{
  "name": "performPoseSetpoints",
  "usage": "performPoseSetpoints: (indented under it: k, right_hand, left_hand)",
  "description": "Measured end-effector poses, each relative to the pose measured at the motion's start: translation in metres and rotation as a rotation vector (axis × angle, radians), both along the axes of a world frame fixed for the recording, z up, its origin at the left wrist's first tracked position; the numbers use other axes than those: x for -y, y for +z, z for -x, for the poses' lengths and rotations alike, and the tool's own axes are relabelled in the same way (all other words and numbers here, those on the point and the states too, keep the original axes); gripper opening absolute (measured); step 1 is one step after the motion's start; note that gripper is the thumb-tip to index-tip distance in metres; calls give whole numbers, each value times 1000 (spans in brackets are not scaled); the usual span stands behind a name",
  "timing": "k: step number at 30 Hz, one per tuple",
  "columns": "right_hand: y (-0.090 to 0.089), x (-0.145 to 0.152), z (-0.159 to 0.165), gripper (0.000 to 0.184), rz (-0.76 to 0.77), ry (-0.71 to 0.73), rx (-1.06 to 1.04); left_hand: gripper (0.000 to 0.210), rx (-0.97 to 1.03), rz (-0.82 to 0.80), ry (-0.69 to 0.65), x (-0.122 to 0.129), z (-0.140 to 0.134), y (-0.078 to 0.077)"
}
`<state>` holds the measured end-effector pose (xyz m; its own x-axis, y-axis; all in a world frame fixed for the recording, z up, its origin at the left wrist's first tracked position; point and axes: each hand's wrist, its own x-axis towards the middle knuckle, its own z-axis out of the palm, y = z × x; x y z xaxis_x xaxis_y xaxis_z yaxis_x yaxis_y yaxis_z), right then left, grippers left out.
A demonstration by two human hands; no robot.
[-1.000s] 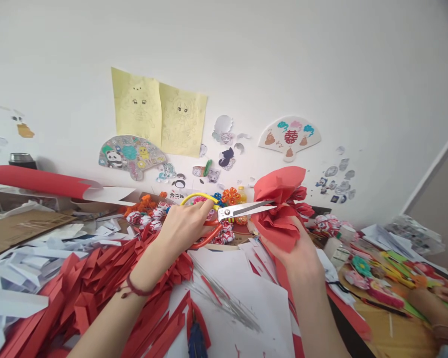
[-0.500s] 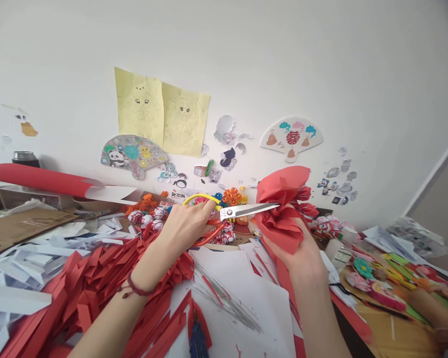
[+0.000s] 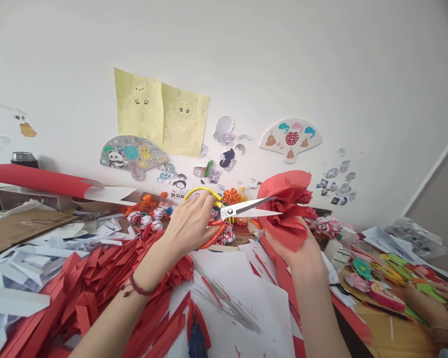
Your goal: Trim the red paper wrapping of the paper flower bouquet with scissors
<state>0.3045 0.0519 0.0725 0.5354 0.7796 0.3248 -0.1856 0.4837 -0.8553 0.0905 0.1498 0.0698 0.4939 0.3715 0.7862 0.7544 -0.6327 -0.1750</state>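
My left hand is closed round the handles of a pair of scissors, one handle yellow and one orange. The blades stand a little apart, and their tips reach the front of a red paper flower. That flower, with its ruffled layers, is gripped from below and behind by my right hand; some of those fingers are hidden by the paper. Under the scissors lie white paper sheets with thin wires on top.
Folded red strips and white strips heap up at the left. A red paper roll lies behind them. Another person's hands work at the right beside colourful craft pieces. A wall rises behind.
The scissor blades have parted from nearly closed. The red flower has dipped and turned slightly. At the right, the other person's hands have shifted.
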Motion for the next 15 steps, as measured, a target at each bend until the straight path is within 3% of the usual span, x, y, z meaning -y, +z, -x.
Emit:
performPoseSetpoints:
  k: [10, 15]
  right_hand:
    - [2, 2, 3, 29, -11, -41, 8]
    - [3, -2, 3, 16, -69, 67, -88]
  left_hand:
    - [28, -68, 27, 16, -4, -4, -10]
    - [26, -57, 75, 0, -5, -5, -11]
